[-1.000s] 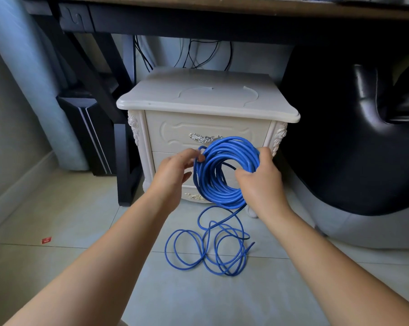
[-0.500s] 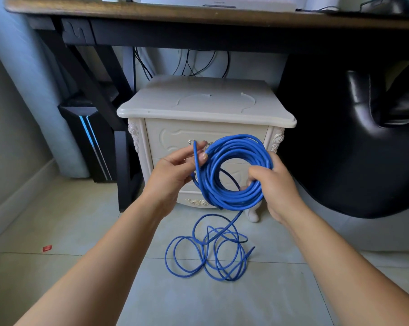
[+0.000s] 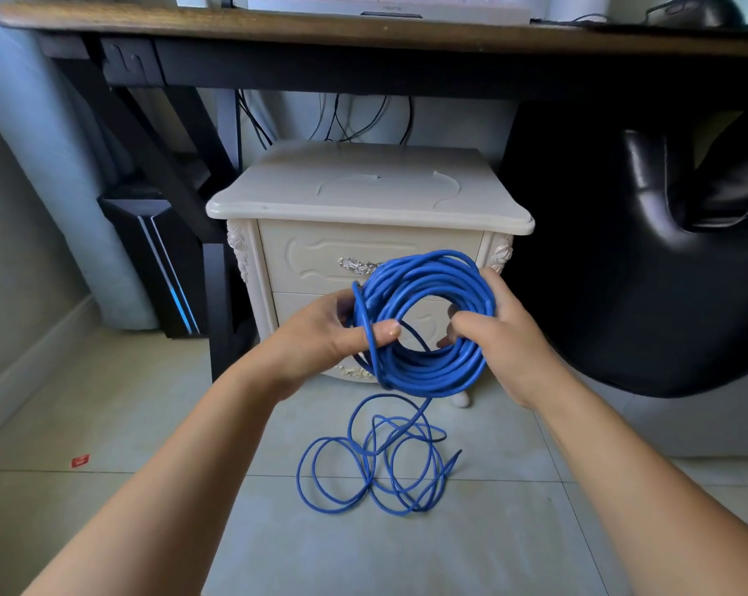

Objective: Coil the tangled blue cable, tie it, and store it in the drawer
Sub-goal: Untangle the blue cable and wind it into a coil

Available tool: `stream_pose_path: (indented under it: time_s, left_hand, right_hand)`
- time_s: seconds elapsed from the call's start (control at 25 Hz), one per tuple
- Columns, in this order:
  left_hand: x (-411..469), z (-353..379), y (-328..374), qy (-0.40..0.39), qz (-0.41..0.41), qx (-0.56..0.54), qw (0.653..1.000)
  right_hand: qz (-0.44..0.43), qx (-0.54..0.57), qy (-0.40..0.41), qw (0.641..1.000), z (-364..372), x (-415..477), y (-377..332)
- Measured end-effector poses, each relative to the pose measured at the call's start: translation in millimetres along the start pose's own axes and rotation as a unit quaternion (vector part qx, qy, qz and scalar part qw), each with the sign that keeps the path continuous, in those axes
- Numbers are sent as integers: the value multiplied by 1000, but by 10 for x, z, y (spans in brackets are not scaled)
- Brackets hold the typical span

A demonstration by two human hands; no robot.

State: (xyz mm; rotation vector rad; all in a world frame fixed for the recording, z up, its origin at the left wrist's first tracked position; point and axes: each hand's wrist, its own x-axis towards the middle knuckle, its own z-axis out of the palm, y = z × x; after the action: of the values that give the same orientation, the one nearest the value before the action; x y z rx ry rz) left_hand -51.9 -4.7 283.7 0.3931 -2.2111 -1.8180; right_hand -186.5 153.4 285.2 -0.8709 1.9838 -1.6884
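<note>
A thick coil of blue cable (image 3: 432,372) is held upright in front of a cream nightstand (image 3: 363,200). My right hand (image 3: 501,333) grips the coil's right side, fingers curled through its middle. My left hand (image 3: 320,337) pinches a strand at the coil's left side under the thumb. From the coil's bottom the rest of the cable (image 3: 376,462) hangs down to loose tangled loops on the tile floor. The nightstand's top drawer (image 3: 320,255) with a silver handle (image 3: 357,265) is closed; the lower drawer sits mostly behind the coil.
A wooden desk (image 3: 363,32) spans above the nightstand, its black legs at the left. A black computer tower (image 3: 157,260) stands left of them. A black leather chair (image 3: 664,251) fills the right. A small red scrap (image 3: 80,460) lies on the floor.
My left hand has brought a strand across the coil's left side and now pins it there with the thumb. My right hand slid lower on the coil's right side.
</note>
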Motion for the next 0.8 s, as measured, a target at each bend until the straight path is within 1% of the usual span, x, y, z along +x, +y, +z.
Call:
stream_pose_path:
  time_s: [0.08, 0.12, 0.28, 0.36, 0.4, 0.44, 0.48, 0.52, 0.56, 0.6, 0.64, 0.72, 0.8]
  left_hand:
    - [-7, 27, -22, 3, -3, 40, 999]
    - [-2, 65, -43, 17, -8, 58, 998]
    - [9, 221, -110, 99, -23, 90, 991]
    - [12, 253, -105, 146, -18, 125, 981]
    - [14, 272, -99, 171, -14, 174, 970]
    - [23, 291, -95, 193, -9, 245, 950]
    - [33, 311, -101, 209, -5, 323, 923]
    - [46, 326, -114, 216, -4, 387, 897]
    - [53, 342, -132, 217, 1, 426, 878]
    - [57, 353, -153, 215, 10, 445, 869]
    - [61, 364, -169, 212, 20, 453, 866]
    - [66, 360, -190, 210, 26, 454, 866]
    - [61, 342, -197, 213, 31, 440, 872]
  right_hand:
    - [-12, -11, -4, 1000, 11, -1, 50]
    - [-17, -25, -9, 999, 17, -1, 68]
    - [-6, -46, -34, 998, 57, -15, 165]
    - [19, -95, -54, 994, 50, 5, 193]
    - [22, -135, -67, 988, 44, 11, 186]
    - [6, -177, -66, 982, 54, 6, 155]
    - [-33, -202, -42, 978, 84, -14, 123]
    - [-86, -213, -1, 973, 139, -53, 77]
    - [-132, -220, 35, 966, 214, -89, 50]
    - [-152, -238, 48, 958, 296, -131, 24]
    - [-145, -266, 38, 952, 370, -156, 18]
    - [-95, -294, -3, 951, 451, -141, 84]
    - [-86, -286, 5, 954, 458, -80, 132]
